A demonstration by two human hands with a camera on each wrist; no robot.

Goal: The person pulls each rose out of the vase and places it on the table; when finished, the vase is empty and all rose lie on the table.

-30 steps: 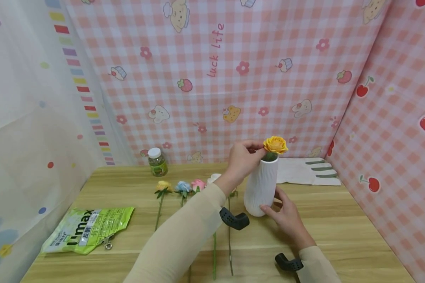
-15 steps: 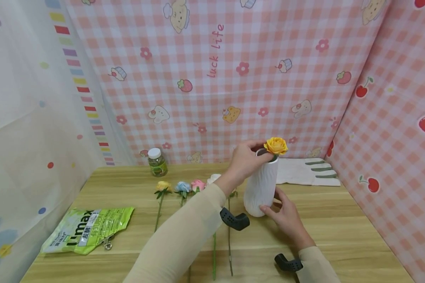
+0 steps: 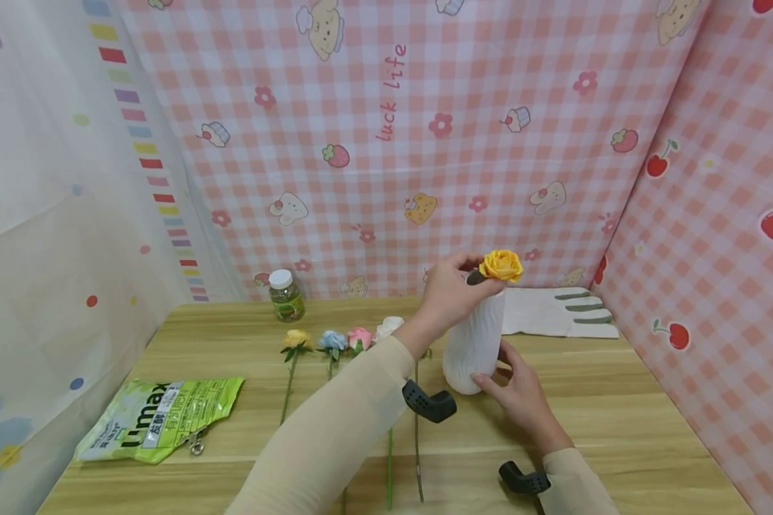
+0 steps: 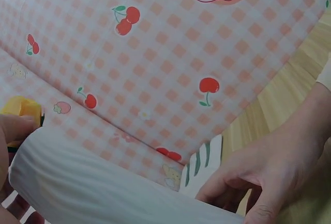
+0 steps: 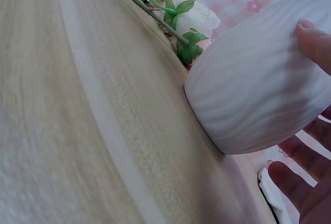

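A white ribbed vase [image 3: 473,350] stands on the wooden table, leaning slightly in the head view. A yellow flower [image 3: 502,265] shows its bloom above the mouth; its stem is hidden. My left hand [image 3: 447,293] grips the vase around its neck, thumb in front beside the bloom and fingers behind. In the left wrist view the thumb lies close against the yellow bloom [image 4: 23,109], at the vase's rim [image 4: 31,146]. Low down, my right hand [image 3: 522,393] holds the vase near its base. The right wrist view shows its thumb on the vase's side [image 5: 248,89] and fingers spread beneath.
Left of the vase lie artificial flowers: yellow [image 3: 298,339], blue [image 3: 333,340], pink [image 3: 360,337], white [image 3: 389,327]. A lidded jar [image 3: 286,295] stands at the back. A green bag [image 3: 161,420] lies at left, a white glove [image 3: 554,312] behind the vase. Patterned cloth walls surround the table.
My left hand has shifted from beside the yellow bloom's base down onto the vase's neck, its thumb now across the front of the rim. The right hand stays in place.
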